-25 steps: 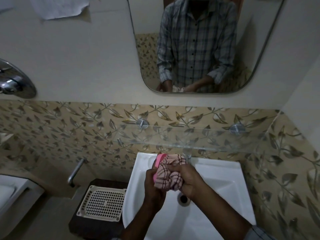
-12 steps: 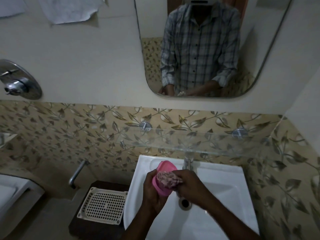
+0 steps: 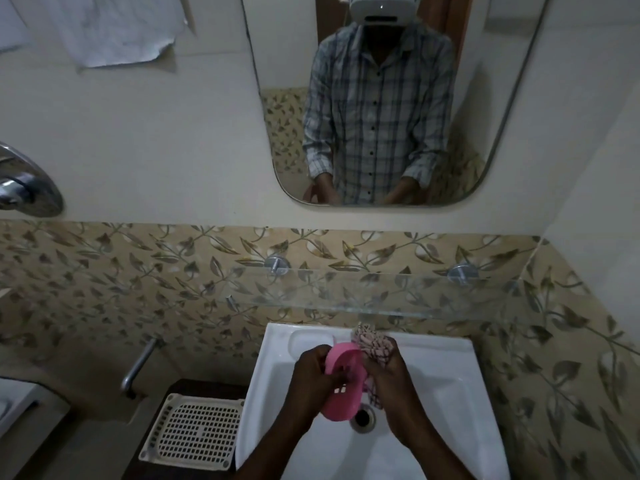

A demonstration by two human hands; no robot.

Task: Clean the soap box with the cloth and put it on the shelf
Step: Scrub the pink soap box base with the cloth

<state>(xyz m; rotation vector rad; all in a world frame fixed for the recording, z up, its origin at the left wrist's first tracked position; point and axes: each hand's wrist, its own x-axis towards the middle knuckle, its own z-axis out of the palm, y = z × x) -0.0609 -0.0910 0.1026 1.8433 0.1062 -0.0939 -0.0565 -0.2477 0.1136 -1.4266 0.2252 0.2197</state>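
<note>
Over the white sink (image 3: 450,386) my left hand (image 3: 311,379) grips a pink oval soap box (image 3: 346,393), its hollow side facing up. My right hand (image 3: 391,379) is closed on a pink-and-dark patterned cloth (image 3: 372,341), which bunches up above the fingers beside the box's right edge and hangs a little below the hand. A glass shelf (image 3: 398,292) on two metal pegs runs along the leaf-patterned tiles just above the sink, with nothing on it.
A mirror (image 3: 485,81) above shows a person in a checked shirt. A white perforated tray (image 3: 194,431) lies on a dark stand left of the sink. A metal tap pipe (image 3: 138,365) and a chrome wall fitting (image 3: 27,188) are at the left. The drain (image 3: 362,418) is below the box.
The cloth has come out of the soap box and now sits bunched at its right edge. The box has turned so its open side faces up. The view shifted downward slightly.
</note>
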